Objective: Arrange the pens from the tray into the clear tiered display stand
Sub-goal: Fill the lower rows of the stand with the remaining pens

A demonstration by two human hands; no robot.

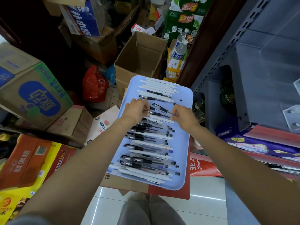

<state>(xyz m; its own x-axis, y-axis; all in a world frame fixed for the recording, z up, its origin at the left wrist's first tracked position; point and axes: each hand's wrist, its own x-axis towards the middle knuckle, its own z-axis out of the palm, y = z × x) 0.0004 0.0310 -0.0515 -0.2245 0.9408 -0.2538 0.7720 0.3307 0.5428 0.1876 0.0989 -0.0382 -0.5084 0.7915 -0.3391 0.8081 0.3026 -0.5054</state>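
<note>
A light blue tray (186, 101) rests on cardboard boxes and holds several white and clear black-capped pens (149, 143) laid crosswise. My left hand (138, 109) reaches over the tray's middle and pinches the left end of a clear pen with a black grip (158, 113). My right hand (182, 114) pinches the right end of the same bunch of pens. The clear tiered display stand (290, 111) shows only in part at the right edge, on the grey shelf.
An open cardboard box (141, 52) stands behind the tray. Stacked cartons (32, 91) crowd the left side. A grey metal shelf unit (253, 70) rises on the right, with purple packets (253, 143) below. White floor tiles (206, 192) and my knees lie under the tray.
</note>
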